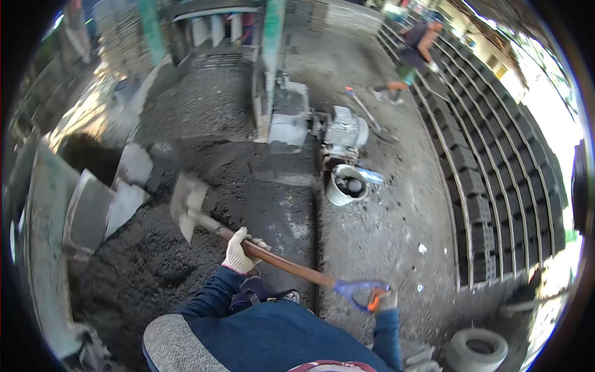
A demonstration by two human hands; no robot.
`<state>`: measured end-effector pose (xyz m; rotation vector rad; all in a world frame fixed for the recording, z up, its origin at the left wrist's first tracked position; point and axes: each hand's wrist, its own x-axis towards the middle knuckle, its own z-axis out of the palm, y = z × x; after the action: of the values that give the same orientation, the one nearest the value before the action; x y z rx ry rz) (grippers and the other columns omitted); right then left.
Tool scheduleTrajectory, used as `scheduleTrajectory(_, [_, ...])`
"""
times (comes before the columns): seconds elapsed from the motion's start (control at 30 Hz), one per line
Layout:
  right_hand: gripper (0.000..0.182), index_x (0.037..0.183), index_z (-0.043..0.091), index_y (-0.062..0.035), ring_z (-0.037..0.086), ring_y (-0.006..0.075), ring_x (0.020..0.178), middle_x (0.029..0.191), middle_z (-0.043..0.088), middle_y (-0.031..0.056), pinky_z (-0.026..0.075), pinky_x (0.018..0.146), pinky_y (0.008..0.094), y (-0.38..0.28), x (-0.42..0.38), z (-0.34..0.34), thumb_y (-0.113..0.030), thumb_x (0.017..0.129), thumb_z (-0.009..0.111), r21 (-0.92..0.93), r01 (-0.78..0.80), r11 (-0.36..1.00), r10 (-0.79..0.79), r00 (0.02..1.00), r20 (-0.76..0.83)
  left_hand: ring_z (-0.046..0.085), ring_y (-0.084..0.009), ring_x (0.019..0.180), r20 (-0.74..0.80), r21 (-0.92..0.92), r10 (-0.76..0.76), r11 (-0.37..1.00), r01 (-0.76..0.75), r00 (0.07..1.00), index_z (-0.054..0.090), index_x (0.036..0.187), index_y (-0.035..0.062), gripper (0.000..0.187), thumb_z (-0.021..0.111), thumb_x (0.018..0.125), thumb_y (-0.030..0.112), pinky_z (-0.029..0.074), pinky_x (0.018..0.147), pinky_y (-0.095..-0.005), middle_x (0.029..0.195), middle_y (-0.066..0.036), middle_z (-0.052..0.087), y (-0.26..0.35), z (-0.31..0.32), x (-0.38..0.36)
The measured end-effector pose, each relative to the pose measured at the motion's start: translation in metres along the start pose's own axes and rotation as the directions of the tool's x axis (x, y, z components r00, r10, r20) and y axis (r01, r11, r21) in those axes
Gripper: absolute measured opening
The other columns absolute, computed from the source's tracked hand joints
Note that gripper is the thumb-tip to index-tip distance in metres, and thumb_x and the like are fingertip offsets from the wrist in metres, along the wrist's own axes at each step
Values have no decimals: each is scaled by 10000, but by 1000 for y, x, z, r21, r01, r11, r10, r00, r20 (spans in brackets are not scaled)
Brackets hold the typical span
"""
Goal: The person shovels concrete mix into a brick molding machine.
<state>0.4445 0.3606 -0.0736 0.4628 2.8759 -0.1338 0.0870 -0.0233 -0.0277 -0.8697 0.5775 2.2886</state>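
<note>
A shovel (282,263) with a brown wooden shaft slants across the view in front of me. My left hand (238,250), in a white knit glove, is wrapped round the shaft not far above the blade. At the other end my right hand (387,301), also gloved, grips the blue D-shaped handle (354,289), which has an orange grip. The metal blade (189,206), slightly blurred, is over a heap of dark, loose, sand-like material (155,260) on my left.
A white bucket (342,193) and an electric motor (344,130) stand ahead. Another shovel (365,111) lies on the floor beyond. Stacked dark blocks on racks (480,180) line the right, where a person (415,53) is stepping. A tire (476,351) lies at lower right.
</note>
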Motion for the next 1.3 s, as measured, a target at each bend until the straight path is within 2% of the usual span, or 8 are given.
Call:
scheduleTrajectory(0.07, [94,793,652,-167,637,177,701,731,660,26,500,709,396,-14,-29,39,-196,723,707,359,-107,927,83,993,80,577,-280,676,229,37,-2,999,-7,973,525,800,114,261,657,922,304,516,821,-525,681,-72,530,10,30,-25])
scheduleTrajectory(0.17, [104,755,608,-162,569,225,577,646,588,15,478,560,388,-39,-50,101,-229,802,672,887,-452,96,207,881,426,593,-282,690,426,71,89,989,-132,900,542,824,108,213,658,919,260,512,792,-509,706,-73,559,26,62,-11])
scheduleTrajectory(0.27, [173,742,580,-156,525,256,544,623,533,11,475,563,403,-103,-40,70,-252,873,641,598,-442,-669,133,720,681,575,-257,594,416,170,107,966,-193,903,557,819,106,156,640,923,187,499,637,-464,686,-68,565,49,96,11])
scheduleTrajectory(0.4, [263,702,516,-143,506,252,565,609,465,17,452,620,453,-158,-10,14,-290,889,629,401,-353,-846,-147,875,461,561,-257,544,392,193,-17,979,-64,920,583,820,117,119,626,910,182,485,602,-481,644,-48,551,106,107,88])
scheduleTrajectory(0.77, [297,667,464,-160,460,229,570,586,404,0,419,597,438,-328,179,-78,-267,869,653,558,-197,-806,122,867,483,505,-211,518,333,357,-7,926,-119,943,500,767,143,127,593,852,157,474,581,-448,609,-18,461,281,205,213])
scheduleTrajectory(1.0, [234,977,597,-92,600,193,718,797,592,49,523,670,355,-454,256,-157,-272,882,714,625,-84,-776,246,872,424,477,-221,457,468,456,158,800,-391,870,499,708,125,248,648,870,241,468,521,-395,545,-47,464,382,265,283])
scheduleTrajectory(1.1, [214,1009,630,-75,638,213,725,827,632,69,558,654,377,-406,232,-138,-208,868,721,683,-99,-724,191,922,336,478,-217,473,477,410,154,832,-374,865,501,739,142,232,641,884,258,476,527,-415,571,-34,463,346,265,230])
scheduleTrajectory(1.3, [156,914,679,-45,623,256,620,766,649,82,543,581,370,-294,94,23,-132,787,705,840,-142,-524,626,605,493,527,-240,504,496,340,-145,940,-37,856,557,832,151,128,598,903,250,460,585,-474,575,-23,498,209,162,126])
